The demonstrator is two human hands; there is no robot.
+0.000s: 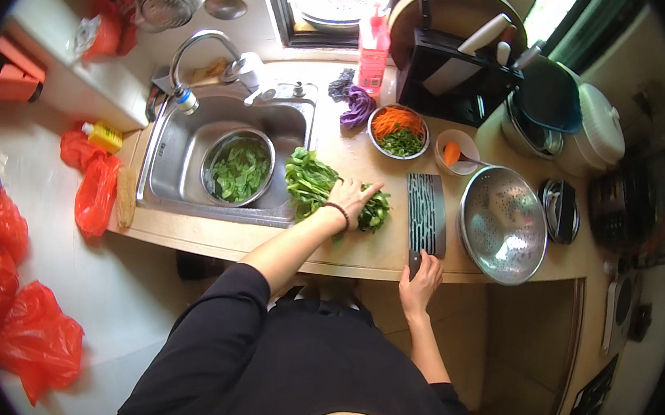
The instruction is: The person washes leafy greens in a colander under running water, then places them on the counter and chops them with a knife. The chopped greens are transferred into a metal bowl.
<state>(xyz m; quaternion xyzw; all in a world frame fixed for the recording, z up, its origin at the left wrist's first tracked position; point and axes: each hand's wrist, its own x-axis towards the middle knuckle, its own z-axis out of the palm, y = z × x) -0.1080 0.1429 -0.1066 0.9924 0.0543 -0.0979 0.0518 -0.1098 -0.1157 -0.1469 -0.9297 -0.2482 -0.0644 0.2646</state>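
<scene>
My left hand (352,200), with a dark beaded bracelet at the wrist, rests on a bunch of leafy greens (310,184) on the counter beside the sink. Its fingers are spread over the stems. My right hand (422,281) is at the black handle of a cleaver (429,208), whose patterned blade lies flat on the counter. Right of the blade a steel colander (504,225) leans tilted. Behind the cleaver are a bowl of shredded carrot and chopped greens (399,132) and a small bowl (467,164) with something orange and a spoon.
In the steel sink (179,130), under the faucet (195,41), sits a metal bowl of leaves in water (239,167). Purple cabbage (358,107), a pink bottle (373,54) and a black knife block (458,78) stand at the back. Red plastic bags (97,195) lie left.
</scene>
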